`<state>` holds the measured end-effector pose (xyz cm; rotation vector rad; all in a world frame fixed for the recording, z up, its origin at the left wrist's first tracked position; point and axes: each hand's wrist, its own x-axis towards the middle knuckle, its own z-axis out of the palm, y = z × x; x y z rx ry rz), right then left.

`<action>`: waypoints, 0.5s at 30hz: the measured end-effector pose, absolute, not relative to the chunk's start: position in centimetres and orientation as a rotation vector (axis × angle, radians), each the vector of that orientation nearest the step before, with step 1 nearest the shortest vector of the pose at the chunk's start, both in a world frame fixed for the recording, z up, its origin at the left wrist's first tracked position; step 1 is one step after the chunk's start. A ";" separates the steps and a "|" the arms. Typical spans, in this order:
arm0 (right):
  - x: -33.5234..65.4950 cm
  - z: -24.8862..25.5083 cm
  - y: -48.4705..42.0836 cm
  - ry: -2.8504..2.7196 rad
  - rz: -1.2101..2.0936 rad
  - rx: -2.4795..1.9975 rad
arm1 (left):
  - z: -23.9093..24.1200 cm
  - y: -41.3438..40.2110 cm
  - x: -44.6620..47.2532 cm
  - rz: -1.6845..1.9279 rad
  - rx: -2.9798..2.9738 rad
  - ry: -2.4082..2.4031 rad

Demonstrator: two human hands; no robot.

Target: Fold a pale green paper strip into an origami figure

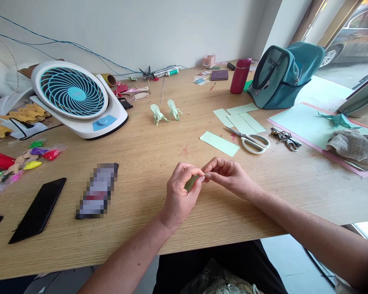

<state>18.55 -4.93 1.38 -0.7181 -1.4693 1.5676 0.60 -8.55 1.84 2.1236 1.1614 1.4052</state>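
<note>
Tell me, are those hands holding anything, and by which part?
Yes: green paper, pinched by the left hand and right hand together. They cover most of it, so exactly which part can't be told.

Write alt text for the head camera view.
A person's left hand and right hand pinch what looks like green paper above a wooden table; beyond are pale-green strips, white-handled scissors and two folded paper figures.

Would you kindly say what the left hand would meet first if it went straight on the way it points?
The left hand would probably meet the right hand first; whether they touch now is unclear.
</note>
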 end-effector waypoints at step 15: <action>18.4 0.9 -4.8 -1.417 1.619 -0.734 | 1.6 -8.6 0.6 1.418 2.076 1.187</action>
